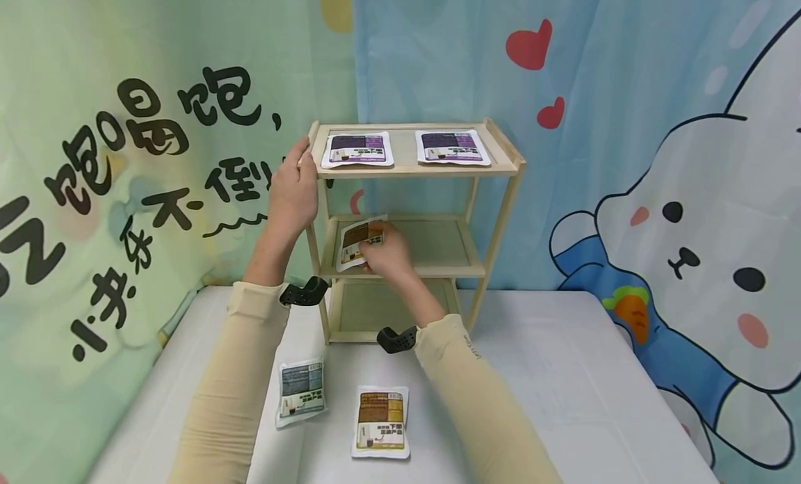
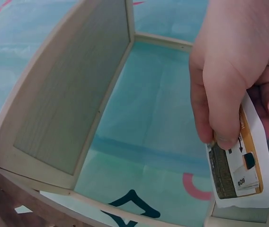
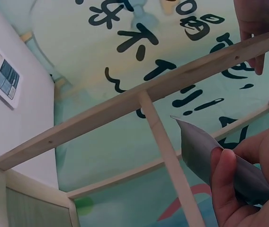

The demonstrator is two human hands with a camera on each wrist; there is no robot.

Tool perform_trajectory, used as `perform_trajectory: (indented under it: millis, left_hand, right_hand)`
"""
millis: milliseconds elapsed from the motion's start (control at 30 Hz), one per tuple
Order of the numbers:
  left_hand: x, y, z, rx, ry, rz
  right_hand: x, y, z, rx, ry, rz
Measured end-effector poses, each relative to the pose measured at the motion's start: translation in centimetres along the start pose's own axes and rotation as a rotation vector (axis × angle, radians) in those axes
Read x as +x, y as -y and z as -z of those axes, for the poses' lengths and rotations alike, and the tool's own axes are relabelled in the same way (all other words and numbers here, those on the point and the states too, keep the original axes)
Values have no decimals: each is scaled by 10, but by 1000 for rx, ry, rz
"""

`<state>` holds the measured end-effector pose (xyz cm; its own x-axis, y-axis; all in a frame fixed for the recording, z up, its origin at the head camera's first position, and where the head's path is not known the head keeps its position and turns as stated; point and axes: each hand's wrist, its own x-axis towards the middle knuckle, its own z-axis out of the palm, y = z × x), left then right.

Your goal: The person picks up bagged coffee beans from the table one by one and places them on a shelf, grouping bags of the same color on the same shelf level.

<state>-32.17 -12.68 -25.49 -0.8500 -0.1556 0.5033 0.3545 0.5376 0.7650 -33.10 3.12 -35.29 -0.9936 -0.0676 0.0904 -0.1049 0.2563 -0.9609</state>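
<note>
My right hand pinches a brown-and-yellow pouch between thumb and fingers, over the left part of the middle tier of a wooden shelf rack. In the left wrist view, the pouch is tilted, its printed face showing; in the right wrist view its plain grey back faces the camera. With my left hand I grip the rack's upper left side rail, fingers over the wood. Two purple-and-white pouches, a left one and a right one, lie flat on the top tier.
On the white table, in front of the rack, lie a teal-grey pouch and a brown-and-yellow pouch, the latter with another edge showing beneath. The rack's bottom tier sits low behind the right wrist. Printed curtains hang behind.
</note>
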Motion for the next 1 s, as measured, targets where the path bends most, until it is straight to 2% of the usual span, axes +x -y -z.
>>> perform_trajectory:
  millis: [300,667,833,1000]
  left_hand:
    - [-1,0,0,-4,-9,-1]
    - [-1,1,-2,-4,3,1]
    - [-1,1,-2,1,4,-9]
    - [-2,-1,0,10,-4,3]
  right_hand:
    - [2,-1,-1,8,9,-16]
    - [6,-2,-1,2,80,-72]
    - [5,-2,3,-1,121,-70]
    - [3,1,7,-73,149,-72]
